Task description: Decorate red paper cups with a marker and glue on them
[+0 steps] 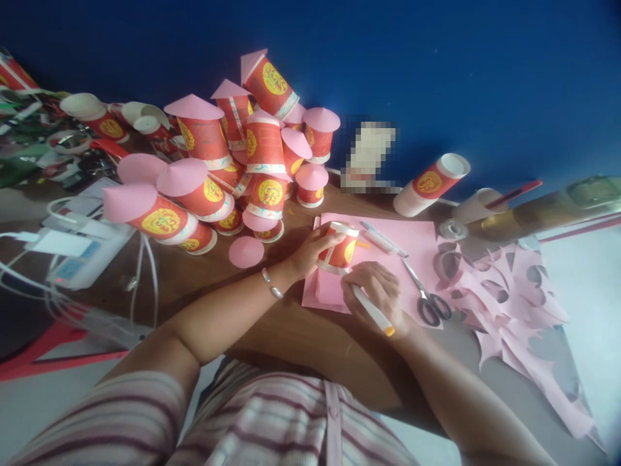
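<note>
My left hand [310, 254] is wrapped round a red paper cup [343, 251] with a yellow emblem and a white rim. Close beside it, my right hand [376, 291] grips a white marker [374, 312] whose orange end points back toward me. The marker's other end is hidden by my fingers near the cup's lower edge. Under both hands lie pink paper sheets [417, 236], with a smaller pink piece [330, 288] on top. Another marker [385, 239] lies on the sheets just beyond the cup. Scissors [429, 304] with black handles rest to the right of my right hand.
Several red cups with pink cone tops [266, 145] are heaped at the back left. Cut pink scraps [504, 298] spread over the right side. A tape roll [453, 229] and stacked cups [431, 184] stand behind. A power strip [72, 259] with cables lies left.
</note>
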{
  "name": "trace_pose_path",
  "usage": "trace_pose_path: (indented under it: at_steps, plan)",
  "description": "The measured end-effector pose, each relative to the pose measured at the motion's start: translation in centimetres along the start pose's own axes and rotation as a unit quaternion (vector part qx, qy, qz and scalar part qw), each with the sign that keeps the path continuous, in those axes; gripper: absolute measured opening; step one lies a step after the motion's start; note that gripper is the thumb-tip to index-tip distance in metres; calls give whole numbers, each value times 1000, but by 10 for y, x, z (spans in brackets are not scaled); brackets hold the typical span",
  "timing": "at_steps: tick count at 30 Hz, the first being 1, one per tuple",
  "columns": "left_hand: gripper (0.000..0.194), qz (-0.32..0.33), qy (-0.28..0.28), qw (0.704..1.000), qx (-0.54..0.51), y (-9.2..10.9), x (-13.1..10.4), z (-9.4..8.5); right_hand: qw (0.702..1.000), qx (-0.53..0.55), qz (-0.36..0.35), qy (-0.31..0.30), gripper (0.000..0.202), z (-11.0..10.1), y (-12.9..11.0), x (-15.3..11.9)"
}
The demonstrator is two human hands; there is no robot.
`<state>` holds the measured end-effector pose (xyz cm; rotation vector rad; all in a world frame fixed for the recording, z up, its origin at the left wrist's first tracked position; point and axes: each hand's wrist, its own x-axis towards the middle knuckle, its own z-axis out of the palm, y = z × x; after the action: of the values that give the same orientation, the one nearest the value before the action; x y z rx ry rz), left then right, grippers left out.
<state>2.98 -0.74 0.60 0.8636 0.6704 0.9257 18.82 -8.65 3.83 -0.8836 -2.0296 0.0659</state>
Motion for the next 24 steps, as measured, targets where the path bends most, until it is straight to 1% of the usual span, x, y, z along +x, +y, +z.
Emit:
trace_pose_path:
  at_steps: [4,16,19,24]
  plan:
    - [38,-18,-12,1000,4,2,-1,1,1000,7,1,-3,17,1,1,-1]
    - [43,-34,-21,999,-8,2,-1,2,1000,-2,-1,4,19,-1,4,0]
    - [41,-28,-15,999,-2,0,0,0,1000,-9,2,2,19,-2,3,0]
    - [36,0,-1,1000,7,-3,1,-1,1000,-12,5,7,21,-2,2,1]
